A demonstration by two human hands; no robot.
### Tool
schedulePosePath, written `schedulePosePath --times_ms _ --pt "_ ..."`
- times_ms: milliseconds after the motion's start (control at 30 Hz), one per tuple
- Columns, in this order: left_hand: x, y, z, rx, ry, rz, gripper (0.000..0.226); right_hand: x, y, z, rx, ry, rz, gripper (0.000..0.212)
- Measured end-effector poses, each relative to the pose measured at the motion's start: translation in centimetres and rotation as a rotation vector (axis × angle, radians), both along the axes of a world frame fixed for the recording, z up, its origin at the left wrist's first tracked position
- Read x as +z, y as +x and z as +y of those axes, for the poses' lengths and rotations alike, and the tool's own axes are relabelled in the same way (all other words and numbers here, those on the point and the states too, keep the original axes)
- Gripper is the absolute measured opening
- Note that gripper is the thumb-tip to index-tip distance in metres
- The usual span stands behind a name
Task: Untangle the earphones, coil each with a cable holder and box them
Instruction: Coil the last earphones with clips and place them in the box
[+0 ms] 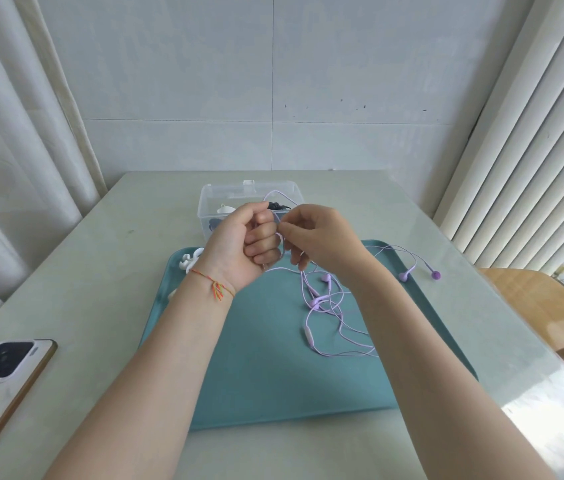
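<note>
Hands up over the far edge of the teal tray (256,358), and both are busy: the left hand (239,244) is fisted, fingers curled round loops of lilac cable, while the right hand (315,237) pinches the same cable just beside it. More purple earphones (325,306) trail in a tangle across the tray's right half, two buds (419,273) reaching its far right corner. Behind the hands, partly hidden by them, sits the clear box (218,199) with dark contents. White cable holders (188,259) lie at the tray's far left corner. A phone (3,368) rests face-down at the table's near left edge; no writing is readable anywhere.
</note>
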State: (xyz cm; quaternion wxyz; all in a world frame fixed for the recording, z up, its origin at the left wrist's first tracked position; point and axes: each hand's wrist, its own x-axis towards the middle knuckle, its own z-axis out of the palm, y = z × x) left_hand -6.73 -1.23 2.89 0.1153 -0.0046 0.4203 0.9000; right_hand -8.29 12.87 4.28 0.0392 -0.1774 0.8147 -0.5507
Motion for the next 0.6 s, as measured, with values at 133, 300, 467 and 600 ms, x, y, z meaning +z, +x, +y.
schedulePosePath --times_ms 133,300,467,600 --pt "-0.25 -0.23 -0.23 0.008 0.081 -0.035 0.042 0.02 0.26 -0.02 0.071 0.058 -0.058 0.015" --pt "-0.16 -0.21 -0.33 -0.051 0.056 0.018 0.044 0.09 0.3 0.16 0.103 0.067 -0.076 0.017" --pt "-0.18 -0.08 -0.3 -0.095 -0.159 0.059 0.037 0.07 0.0 0.21 0.07 0.073 -0.03 0.015" --pt "-0.18 0.06 -0.24 -0.103 -0.354 0.034 0.038 0.29 -0.34 0.82 0.025 0.092 0.015 0.015"
